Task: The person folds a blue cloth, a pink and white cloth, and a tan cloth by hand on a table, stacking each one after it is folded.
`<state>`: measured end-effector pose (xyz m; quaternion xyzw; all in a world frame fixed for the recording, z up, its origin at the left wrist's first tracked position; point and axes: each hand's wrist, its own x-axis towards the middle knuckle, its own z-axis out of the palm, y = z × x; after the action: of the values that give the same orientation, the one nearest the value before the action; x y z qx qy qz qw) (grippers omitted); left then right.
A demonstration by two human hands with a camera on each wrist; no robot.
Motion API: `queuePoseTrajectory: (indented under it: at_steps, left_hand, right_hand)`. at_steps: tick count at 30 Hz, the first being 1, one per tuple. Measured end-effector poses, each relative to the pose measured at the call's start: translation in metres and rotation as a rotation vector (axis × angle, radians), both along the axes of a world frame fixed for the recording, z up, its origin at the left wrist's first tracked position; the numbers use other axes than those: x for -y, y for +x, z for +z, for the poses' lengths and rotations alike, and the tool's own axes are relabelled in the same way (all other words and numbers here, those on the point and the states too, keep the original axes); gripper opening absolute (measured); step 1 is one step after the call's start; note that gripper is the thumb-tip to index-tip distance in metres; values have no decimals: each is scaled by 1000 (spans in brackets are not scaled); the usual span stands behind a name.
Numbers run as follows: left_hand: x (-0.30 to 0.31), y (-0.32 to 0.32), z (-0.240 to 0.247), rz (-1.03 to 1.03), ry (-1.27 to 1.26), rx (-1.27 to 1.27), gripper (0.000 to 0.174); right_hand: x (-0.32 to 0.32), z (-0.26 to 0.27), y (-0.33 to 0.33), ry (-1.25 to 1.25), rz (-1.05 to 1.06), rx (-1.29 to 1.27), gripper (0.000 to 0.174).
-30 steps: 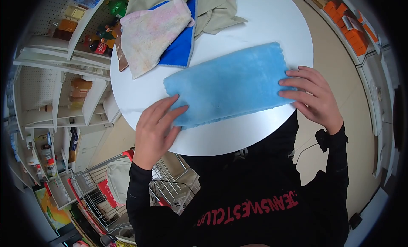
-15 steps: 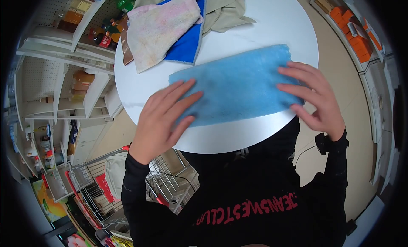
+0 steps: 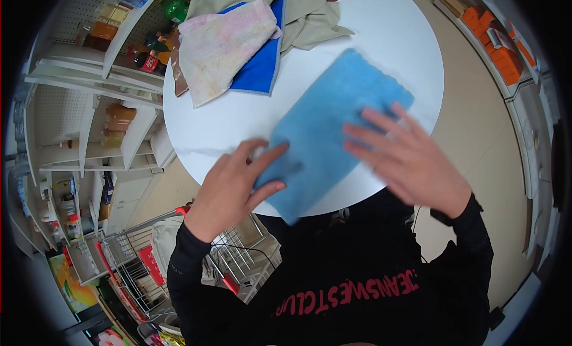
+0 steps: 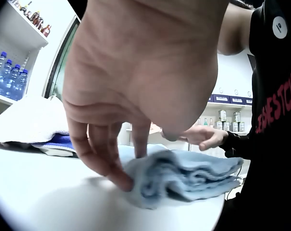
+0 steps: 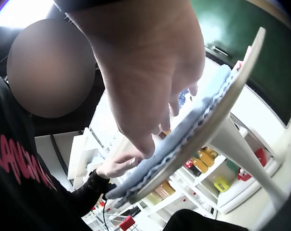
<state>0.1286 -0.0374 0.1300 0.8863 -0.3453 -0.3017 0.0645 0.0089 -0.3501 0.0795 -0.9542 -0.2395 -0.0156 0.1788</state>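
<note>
A folded light-blue towel (image 3: 333, 119) with a scalloped edge lies slantwise on the round white table (image 3: 411, 48), its near corner at the table's front rim. Its rolled, layered end (image 4: 160, 178) faces the left wrist camera. My left hand (image 3: 229, 182) is at the towel's left end, the index finger stretched over the cloth and other fingers bent down by the fold. Over the right part of the towel, my right hand (image 3: 405, 155) spreads its fingers, blurred by motion. In the right wrist view its fingertips are close over the cloth.
A pinkish-white cloth (image 3: 223, 48), a blue cloth (image 3: 259, 69) and a beige-grey cloth (image 3: 313, 24) lie heaped at the table's far left. Shelves with bottles (image 3: 149, 61) stand left, beside a shopping cart (image 3: 134, 265). Orange boxes (image 3: 503, 63) fill a shelf at right.
The towel has turned from lying nearly crosswise to slanting, its left end now nearer the body. My right hand has moved left over it; the left hand has shifted slightly toward the body.
</note>
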Motion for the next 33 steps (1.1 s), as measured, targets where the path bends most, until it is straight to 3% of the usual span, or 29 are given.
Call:
queuePoseTrajectory:
  at_steps: [4,8,13,17,20,21,25,28,33]
  left_hand:
    - [-13,-3,-9,-210,-142,229,63]
    - [-7,-11,-30,-419,-238,211,65]
    - [-8,-24,-38,-353,-244,195,66]
    - [-17,-32,-38,-304,-293,99,71]
    - [-31,-37,-50,-539,-171,323,72]
    - [-35,-37,-50,-539,-170,322,72]
    - [-36,-38,-41,-583,-406,169,70]
    - [-13,-30,-41,-383,-631,40,67]
    - [0,-17,-54,-358,-645,72,54]
  right_hand:
    - [-15,-18,-14,99,41,-166,71]
    - [-20,-20,-17,70,10,-104,77]
    - [-39,-23,-29,160,113,-137,81]
    - [-51,-47,-34,38,80,6,77]
    - [-57,-62,-38,-99,53,339,63]
    - [-56,-63,-39,-99,53,338,63]
    - [-52,-58,-40,155,100,353,46]
    - [-43,-41,-34,573,92,135,40]
    - [-29,-33,-15,722,55,-94,39]
